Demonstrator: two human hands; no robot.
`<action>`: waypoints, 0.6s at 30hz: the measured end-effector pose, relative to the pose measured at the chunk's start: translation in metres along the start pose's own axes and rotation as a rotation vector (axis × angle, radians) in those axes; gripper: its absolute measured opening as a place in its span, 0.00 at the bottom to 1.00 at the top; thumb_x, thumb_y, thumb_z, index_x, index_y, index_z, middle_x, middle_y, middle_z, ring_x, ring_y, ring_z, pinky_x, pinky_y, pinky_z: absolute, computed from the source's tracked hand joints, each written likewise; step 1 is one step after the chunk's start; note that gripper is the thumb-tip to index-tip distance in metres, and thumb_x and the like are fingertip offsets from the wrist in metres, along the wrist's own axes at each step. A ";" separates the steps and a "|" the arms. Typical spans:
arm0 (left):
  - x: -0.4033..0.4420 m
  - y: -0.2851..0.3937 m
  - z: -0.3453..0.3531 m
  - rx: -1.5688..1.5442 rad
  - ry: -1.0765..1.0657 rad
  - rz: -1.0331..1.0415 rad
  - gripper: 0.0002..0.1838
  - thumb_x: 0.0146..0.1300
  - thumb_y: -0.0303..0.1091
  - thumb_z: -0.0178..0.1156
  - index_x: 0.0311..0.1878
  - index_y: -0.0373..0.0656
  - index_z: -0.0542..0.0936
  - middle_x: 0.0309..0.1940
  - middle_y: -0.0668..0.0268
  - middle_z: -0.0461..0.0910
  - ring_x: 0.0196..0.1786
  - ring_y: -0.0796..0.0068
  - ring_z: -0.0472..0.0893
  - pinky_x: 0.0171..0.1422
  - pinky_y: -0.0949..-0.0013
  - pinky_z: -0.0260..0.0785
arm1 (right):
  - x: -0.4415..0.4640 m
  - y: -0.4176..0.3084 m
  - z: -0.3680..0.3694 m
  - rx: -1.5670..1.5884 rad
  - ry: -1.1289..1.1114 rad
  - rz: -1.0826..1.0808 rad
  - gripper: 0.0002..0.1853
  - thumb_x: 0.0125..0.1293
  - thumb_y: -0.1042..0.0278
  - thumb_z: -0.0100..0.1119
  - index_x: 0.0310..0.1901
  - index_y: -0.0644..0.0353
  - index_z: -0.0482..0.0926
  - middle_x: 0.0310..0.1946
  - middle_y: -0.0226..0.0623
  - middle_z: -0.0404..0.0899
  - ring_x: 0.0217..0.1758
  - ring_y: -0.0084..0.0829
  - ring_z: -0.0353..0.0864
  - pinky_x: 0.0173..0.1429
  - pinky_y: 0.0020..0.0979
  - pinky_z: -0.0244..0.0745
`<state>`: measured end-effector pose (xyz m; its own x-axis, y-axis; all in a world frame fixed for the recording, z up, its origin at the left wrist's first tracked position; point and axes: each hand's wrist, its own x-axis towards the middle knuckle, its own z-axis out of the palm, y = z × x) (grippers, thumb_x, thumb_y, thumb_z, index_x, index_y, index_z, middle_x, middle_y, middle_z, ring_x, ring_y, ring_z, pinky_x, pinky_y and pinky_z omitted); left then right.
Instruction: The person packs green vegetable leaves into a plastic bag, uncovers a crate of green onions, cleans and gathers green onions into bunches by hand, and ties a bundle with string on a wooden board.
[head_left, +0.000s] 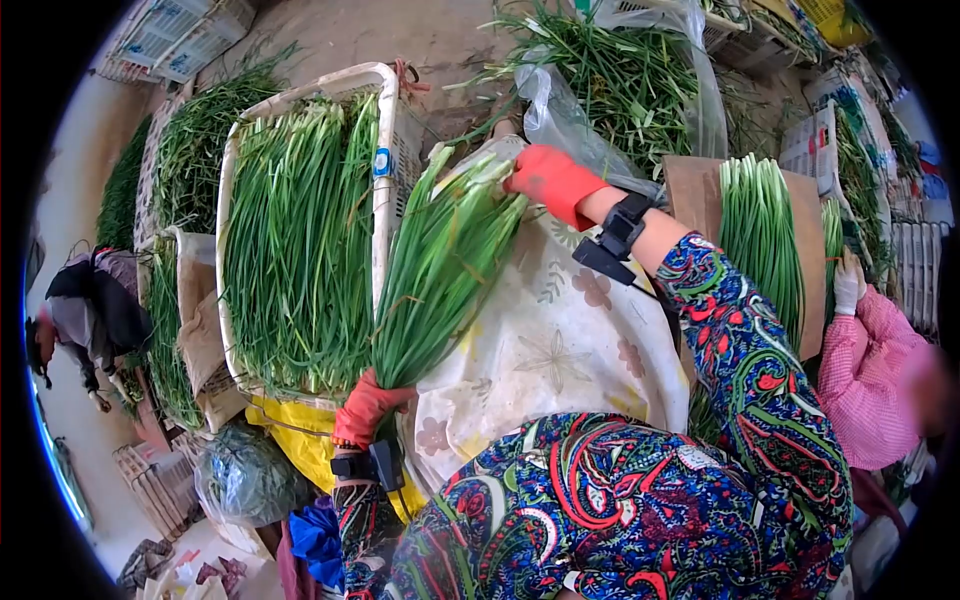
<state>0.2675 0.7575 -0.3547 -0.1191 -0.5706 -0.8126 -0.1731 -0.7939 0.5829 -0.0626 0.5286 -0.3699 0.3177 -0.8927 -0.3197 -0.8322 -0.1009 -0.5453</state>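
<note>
A loose bunch of green chives (pixel 440 270) stretches at a slant across my lap, its pale stem ends toward the top. My left hand (pixel 372 408), in an orange-red rubber glove, is closed around the leafy lower end. Up at the pale end, my right hand (pixel 553 183), in the same kind of glove, has its fingers closed at the stems' right edge. Under the bunch lies a flower-printed apron cloth (pixel 560 350). Beside it on the left, a white plastic crate (pixel 385 230) holds many chives laid lengthwise.
An open plastic bag (pixel 545 105) of tangled greens stands ahead. On the right, a neat chive bundle (pixel 760 240) lies on brown cardboard (pixel 690 190), near a co-worker in a pink sleeve (pixel 870 390). A yellow bag (pixel 300 430) and a stuffed clear bag (pixel 248 475) sit lower left.
</note>
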 end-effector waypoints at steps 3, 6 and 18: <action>0.008 -0.006 -0.006 -0.004 -0.055 -0.017 0.14 0.45 0.24 0.65 0.36 0.37 0.75 0.24 0.66 0.77 0.22 0.77 0.74 0.26 0.75 0.68 | 0.008 0.001 -0.027 -0.050 0.143 -0.050 0.17 0.50 0.52 0.57 0.30 0.60 0.78 0.30 0.45 0.76 0.37 0.44 0.75 0.41 0.38 0.70; 0.011 -0.012 -0.010 -0.025 -0.077 -0.011 0.13 0.45 0.24 0.65 0.36 0.37 0.75 0.24 0.66 0.77 0.22 0.77 0.74 0.27 0.75 0.68 | 0.021 0.023 -0.083 -0.104 0.455 -0.109 0.14 0.53 0.53 0.56 0.32 0.55 0.79 0.33 0.44 0.77 0.36 0.43 0.76 0.41 0.36 0.70; 0.006 -0.005 -0.007 0.025 -0.064 -0.027 0.11 0.44 0.22 0.64 0.34 0.37 0.76 0.22 0.66 0.76 0.22 0.76 0.75 0.26 0.74 0.67 | 0.004 0.092 -0.111 0.313 -0.068 -0.207 0.20 0.61 0.56 0.45 0.53 0.52 0.72 0.54 0.34 0.69 0.55 0.33 0.68 0.60 0.30 0.58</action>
<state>0.2746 0.7567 -0.3629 -0.1763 -0.5334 -0.8273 -0.2011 -0.8032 0.5607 -0.1881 0.4676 -0.3353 0.5027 -0.8352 -0.2230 -0.5713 -0.1274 -0.8108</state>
